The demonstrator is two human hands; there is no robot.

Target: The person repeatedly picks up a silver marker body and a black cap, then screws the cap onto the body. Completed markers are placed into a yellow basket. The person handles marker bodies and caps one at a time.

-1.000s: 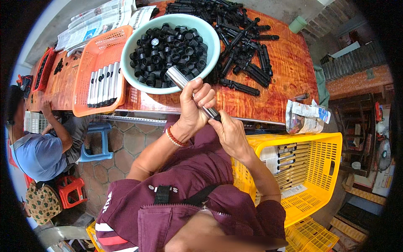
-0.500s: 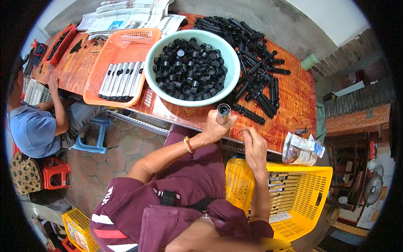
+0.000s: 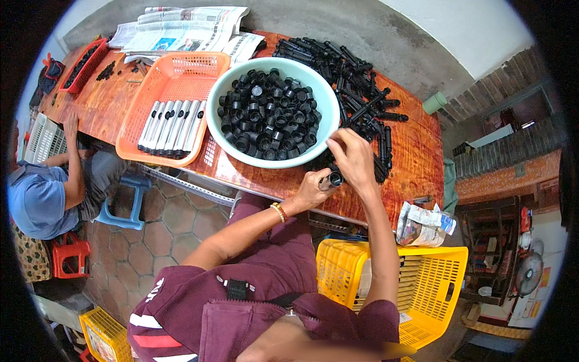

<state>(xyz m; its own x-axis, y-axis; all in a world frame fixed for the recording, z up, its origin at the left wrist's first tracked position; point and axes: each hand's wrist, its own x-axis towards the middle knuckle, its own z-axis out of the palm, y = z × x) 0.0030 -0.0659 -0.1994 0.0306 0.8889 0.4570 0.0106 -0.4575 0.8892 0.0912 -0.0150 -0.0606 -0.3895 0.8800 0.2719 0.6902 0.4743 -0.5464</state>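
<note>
My left hand [image 3: 311, 192] is closed around a silver tube [image 3: 332, 179], whose dark open end tilts up and to the right. Just above it, my right hand [image 3: 354, 160] has its fingers bent and drawn together by the right rim of a pale green bowl [image 3: 333, 99]. What those fingertips hold, if anything, is hidden. Many short black caps [image 3: 268, 117] fill the bowl. Behind my right hand, long black ribbed rods [image 3: 368, 102] lie in a heap. Left of the bowl, several silver tubes [image 3: 172, 128] lie side by side in an orange basket [image 3: 181, 63].
Newspapers [image 3: 175, 30] lie at the table's back. A small printed bag [image 3: 424, 224] sits at the right front corner, above a yellow crate [image 3: 443, 271] holding stacked pieces. A seated person [image 3: 45, 196] in blue is at the left, near a blue stool [image 3: 125, 205].
My right hand has moved up and left, from beside the tube to the bowl's rim. My left hand has shifted slightly right and down, and the tube now tips further to the right.
</note>
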